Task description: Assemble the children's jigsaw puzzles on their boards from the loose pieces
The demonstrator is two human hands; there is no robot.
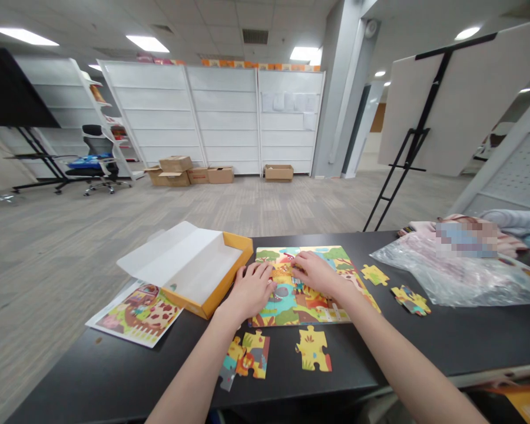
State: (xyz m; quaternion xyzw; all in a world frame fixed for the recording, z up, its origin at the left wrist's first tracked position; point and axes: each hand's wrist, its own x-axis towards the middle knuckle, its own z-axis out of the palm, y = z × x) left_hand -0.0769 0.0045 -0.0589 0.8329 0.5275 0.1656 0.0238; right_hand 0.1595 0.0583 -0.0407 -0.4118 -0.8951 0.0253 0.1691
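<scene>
A colourful jigsaw puzzle board (282, 318) lies on the black table, with a farm and animal picture on it. My left hand (252, 290) rests over its left edge, fingers stretched out and touching the surface. Near the middle of its upper half, my right hand (314, 272) has its fingers curled down, with the fingertips closed at a puzzle piece that they partly hide. Below the board lie a yellow puzzle piece (314, 350) and a few overlapping pieces (257, 353), partly behind my left forearm. To the right are another yellow piece (374, 275) and a darker patterned piece (410, 300).
At the left stands an open yellow box (207, 297) with white insides, beside a printed picture sheet (136, 315). Clear plastic bags (459, 274) with cloth cover the right end of the table (357, 365). Cardboard boxes (176, 171), shelving and an office chair stand beyond.
</scene>
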